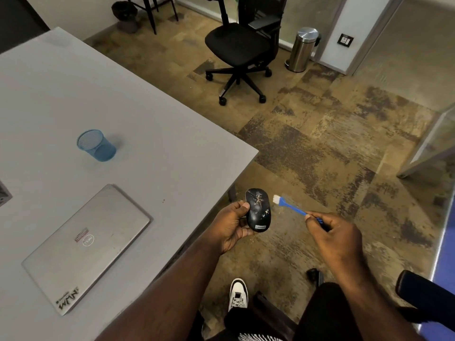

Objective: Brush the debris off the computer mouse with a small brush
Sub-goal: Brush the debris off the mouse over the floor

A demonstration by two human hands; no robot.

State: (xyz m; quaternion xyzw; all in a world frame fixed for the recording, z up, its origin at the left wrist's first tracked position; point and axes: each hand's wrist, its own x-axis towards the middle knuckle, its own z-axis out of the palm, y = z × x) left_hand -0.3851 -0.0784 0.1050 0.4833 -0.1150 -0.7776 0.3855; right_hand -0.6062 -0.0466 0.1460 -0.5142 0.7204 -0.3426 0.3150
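A black computer mouse with pale specks of debris on its top sits in my left hand, held over the floor just past the table's edge. My right hand grips the blue handle of a small brush. Its white bristles point toward the mouse and hover a short gap to the right of it, not touching.
A grey table fills the left, carrying a closed silver laptop and a blue mesh cup. A black office chair and a steel bin stand farther off on the patterned floor. My shoe is below.
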